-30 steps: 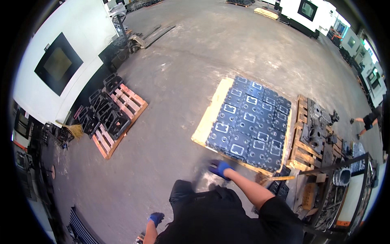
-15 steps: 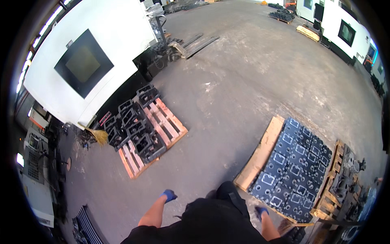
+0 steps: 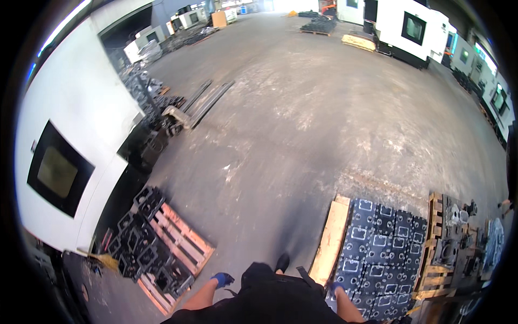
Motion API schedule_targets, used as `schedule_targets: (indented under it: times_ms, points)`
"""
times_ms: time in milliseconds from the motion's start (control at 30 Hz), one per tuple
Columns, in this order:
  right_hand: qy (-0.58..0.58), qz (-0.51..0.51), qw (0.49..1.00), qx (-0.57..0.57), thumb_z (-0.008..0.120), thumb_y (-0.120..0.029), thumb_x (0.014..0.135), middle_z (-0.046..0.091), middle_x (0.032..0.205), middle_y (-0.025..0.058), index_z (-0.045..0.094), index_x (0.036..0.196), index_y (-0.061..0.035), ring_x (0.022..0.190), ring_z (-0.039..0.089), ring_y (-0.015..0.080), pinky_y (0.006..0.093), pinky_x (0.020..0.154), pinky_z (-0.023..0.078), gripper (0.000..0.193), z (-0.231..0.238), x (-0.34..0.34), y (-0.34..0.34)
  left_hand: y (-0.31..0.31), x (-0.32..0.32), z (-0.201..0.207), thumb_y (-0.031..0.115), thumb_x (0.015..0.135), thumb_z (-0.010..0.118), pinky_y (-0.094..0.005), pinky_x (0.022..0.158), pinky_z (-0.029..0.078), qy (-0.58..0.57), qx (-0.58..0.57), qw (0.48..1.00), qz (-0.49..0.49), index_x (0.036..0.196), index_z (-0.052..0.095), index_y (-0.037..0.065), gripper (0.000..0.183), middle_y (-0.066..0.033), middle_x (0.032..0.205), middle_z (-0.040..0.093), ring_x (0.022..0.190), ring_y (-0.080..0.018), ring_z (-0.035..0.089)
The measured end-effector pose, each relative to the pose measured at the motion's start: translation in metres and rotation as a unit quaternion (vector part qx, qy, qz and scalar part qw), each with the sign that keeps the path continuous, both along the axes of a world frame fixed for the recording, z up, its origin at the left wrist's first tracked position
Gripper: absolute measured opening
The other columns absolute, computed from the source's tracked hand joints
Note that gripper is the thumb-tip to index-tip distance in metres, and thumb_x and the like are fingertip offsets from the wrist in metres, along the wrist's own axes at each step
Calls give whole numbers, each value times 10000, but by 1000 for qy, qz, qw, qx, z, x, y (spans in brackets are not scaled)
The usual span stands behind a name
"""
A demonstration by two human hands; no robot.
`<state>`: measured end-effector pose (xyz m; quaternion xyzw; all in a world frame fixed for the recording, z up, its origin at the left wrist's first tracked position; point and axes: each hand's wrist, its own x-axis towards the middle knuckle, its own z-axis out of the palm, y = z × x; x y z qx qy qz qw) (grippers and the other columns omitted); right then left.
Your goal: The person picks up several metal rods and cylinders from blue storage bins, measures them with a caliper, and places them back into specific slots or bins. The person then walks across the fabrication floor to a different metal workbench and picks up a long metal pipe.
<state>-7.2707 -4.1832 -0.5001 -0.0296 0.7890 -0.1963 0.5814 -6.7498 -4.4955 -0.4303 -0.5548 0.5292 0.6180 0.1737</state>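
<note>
My left hand (image 3: 222, 279), in a blue glove with dark fingers, hangs beside my body near a reddish wooden pallet (image 3: 186, 237). Its fingers look loosely apart, and nothing shows in it. On that pallet sit several black frame-shaped metal castings (image 3: 154, 256). My right hand (image 3: 335, 290), also gloved in blue, hangs on my other side, over the near left edge of a stack of dark machined metal blocks (image 3: 380, 243) with square openings and round holes. Its dark fingers blend into the blocks, and I see nothing held there.
A light wooden board (image 3: 333, 232) edges the stack of blocks. Farther right, another pallet (image 3: 434, 275) carries metal parts. Ahead on the left is a pallet jack (image 3: 202, 105) beside a large white machine (image 3: 70, 135). A straw broom (image 3: 105, 261) lies by the castings. More machines (image 3: 413, 29) line the far right.
My view has tilted up and turned right, showing more of the floor and hall ahead. The pallets are nearer my body, and one shoe now shows. Both hands still hang at my sides.
</note>
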Motion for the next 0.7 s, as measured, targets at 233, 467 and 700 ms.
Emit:
schedule_targets:
  times_ms: [233, 467, 700]
  points:
    - [148, -24, 930, -335, 688, -263, 853, 683, 1085, 93, 664, 1132, -40, 1001, 637, 190, 316, 899, 495, 358, 182, -177, -342, -157, -103, -19, 339, 882, 611, -366, 741, 486, -113, 117, 983, 83, 1078, 702, 147, 289, -17, 1051, 696, 934, -176, 638]
    - [106, -91, 988, 68, 519, -357, 914, 685, 1007, 174, 677, 1050, -10, 860, 663, 219, 382, 732, 526, 405, 51, -368, -393, -439, -344, -7, 485, 772, 683, -429, 732, 509, -206, 33, 948, -241, 1018, 729, 163, 408, -38, 937, 701, 820, -211, 641]
    - [-27, -145, 985, 92, 504, -348, 924, 675, 1053, 172, 676, 1069, -28, 920, 654, 245, 383, 769, 518, 392, 56, -478, -472, -659, -707, 34, 206, 711, 622, -456, 777, 531, -93, -277, 818, -495, 914, 719, 32, 285, -202, 985, 683, 903, -376, 656]
